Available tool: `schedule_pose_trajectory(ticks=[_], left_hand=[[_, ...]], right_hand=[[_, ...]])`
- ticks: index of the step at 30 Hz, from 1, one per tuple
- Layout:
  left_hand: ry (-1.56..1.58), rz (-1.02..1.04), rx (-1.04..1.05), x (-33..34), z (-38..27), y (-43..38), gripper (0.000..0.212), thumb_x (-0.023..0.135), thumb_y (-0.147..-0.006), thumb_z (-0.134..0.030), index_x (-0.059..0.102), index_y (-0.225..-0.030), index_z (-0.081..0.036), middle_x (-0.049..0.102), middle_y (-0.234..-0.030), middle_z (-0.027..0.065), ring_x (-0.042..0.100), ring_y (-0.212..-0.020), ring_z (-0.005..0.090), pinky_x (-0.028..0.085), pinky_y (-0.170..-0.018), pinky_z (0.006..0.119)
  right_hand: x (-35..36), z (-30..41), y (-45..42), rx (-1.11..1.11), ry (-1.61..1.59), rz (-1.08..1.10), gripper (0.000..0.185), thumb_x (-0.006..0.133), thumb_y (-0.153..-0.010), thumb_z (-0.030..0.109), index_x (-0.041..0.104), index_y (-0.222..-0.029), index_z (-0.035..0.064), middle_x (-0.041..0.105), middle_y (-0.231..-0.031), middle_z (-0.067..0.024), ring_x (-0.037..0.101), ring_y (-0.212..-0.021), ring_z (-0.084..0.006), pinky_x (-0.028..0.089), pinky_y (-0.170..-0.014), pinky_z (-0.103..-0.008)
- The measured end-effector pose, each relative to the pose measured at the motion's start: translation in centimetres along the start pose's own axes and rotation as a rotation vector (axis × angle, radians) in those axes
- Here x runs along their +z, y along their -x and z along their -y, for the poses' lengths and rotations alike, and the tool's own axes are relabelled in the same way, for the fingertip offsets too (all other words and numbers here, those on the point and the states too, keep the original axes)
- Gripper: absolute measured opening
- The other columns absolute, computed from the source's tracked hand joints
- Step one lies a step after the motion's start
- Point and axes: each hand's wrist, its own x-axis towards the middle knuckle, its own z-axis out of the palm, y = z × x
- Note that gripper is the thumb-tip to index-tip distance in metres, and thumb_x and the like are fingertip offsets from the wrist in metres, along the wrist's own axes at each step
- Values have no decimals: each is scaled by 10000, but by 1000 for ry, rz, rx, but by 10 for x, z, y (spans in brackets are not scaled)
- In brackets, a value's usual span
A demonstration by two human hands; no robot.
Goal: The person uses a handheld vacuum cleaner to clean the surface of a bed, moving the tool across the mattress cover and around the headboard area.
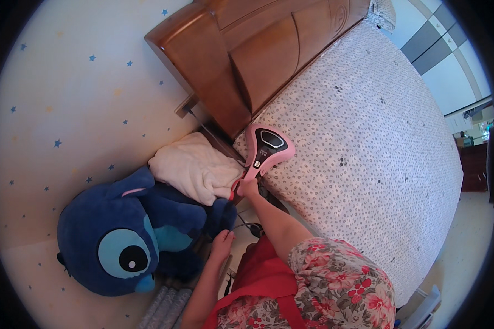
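A pink and black handheld mattress vacuum [270,144] rests on the near corner of the bed's patterned sheet [354,123], beside the headboard. My right hand [248,187] is closed around its handle. Lower and to the left, my left hand [223,242] pinches a thin dark power cord [242,225], which runs towards my body. Close to both hands are a cream blanket [197,166] and a large blue plush toy [107,238] lying on its side.
A brown leather headboard [263,53] stands along the bed's far-left edge. Behind the plush is a wall with stars [86,103], bearing an outlet [186,105] with a cord. Rolled grey patterned material [164,306] lies below the plush. White and grey cabinets [440,53] stand beyond the bed.
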Motion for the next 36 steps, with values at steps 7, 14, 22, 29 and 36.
schedule_pose_trajectory(ticks=[7,14,22,29,36], left_hand=[[-12,18,-24,4,-8,5,223,468,-844,-210,532,-729,-30,503,-625,46,452,-590,112,381,-566,256],[-103,49,7,12,-17,4,227,470,-840,-214,532,-730,-26,530,-648,72,494,-621,137,397,-608,266],[-179,143,45,25,-32,-5,233,471,-837,-224,540,-739,-24,550,-669,85,526,-645,155,407,-620,278],[-290,215,63,47,-61,-18,246,476,-829,-242,546,-743,-22,562,-692,107,549,-671,188,415,-631,295],[-411,348,135,78,-107,-48,257,483,-819,-264,549,-743,-27,555,-688,113,544,-669,195,411,-629,302]], right_hand=[[-23,-11,21,16,-7,73,480,580,-703,231,382,-1000,-91,548,-944,-260,549,-902,-357,447,-746,-379],[-50,-35,46,-119,121,47,510,608,-659,223,390,-973,-114,559,-860,-283,562,-846,-383,457,-705,-403],[-87,-68,52,-90,142,54,429,594,-658,224,457,-907,-97,558,-830,-288,563,-840,-387,458,-694,-423],[-151,-83,70,-166,278,-2,385,558,-631,244,523,-865,-59,574,-759,-252,573,-775,-380,453,-683,-427],[-237,-51,97,-190,169,-221,311,566,-609,238,578,-807,-1,582,-639,-174,587,-619,-309,465,-603,-371]])
